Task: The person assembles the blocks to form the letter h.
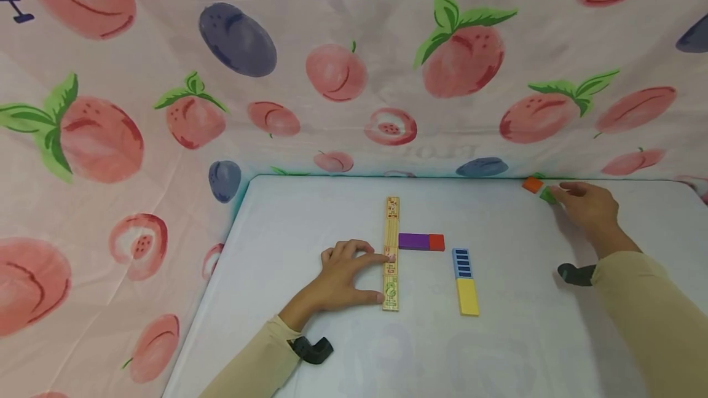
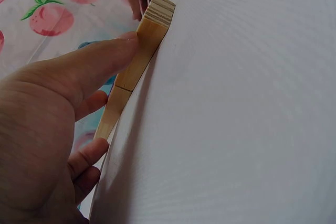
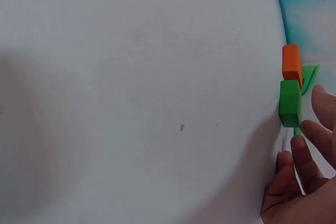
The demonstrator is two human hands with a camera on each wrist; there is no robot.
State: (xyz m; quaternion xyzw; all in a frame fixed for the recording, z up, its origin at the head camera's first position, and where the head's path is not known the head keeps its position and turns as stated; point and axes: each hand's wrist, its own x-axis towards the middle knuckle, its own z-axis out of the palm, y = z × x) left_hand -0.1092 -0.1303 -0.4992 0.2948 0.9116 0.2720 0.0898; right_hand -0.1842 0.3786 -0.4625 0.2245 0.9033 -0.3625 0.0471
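Observation:
My left hand (image 1: 343, 275) touches a straight row of printed wooden blocks (image 1: 391, 232), its index finger on top and thumb against the left side near the lower end. In the left wrist view the thumb lies along a plain wooden block (image 2: 144, 51). At the far right of the table, my right hand (image 1: 592, 207) has its fingertips at a small green block (image 1: 547, 195). The right wrist view shows the thumb and index finger beside that green block (image 3: 290, 103), not wrapped round it. An orange block (image 1: 532, 184) stands right beside the green one.
A purple block (image 1: 413, 242) and a red block (image 1: 436, 242) lie end to end, reaching right from the wooden row. Further right, a blue block with dark bars (image 1: 462, 263) meets a yellow block (image 1: 468, 297). Fruit-print cloth (image 1: 332, 17) rises behind the white table (image 1: 310, 201).

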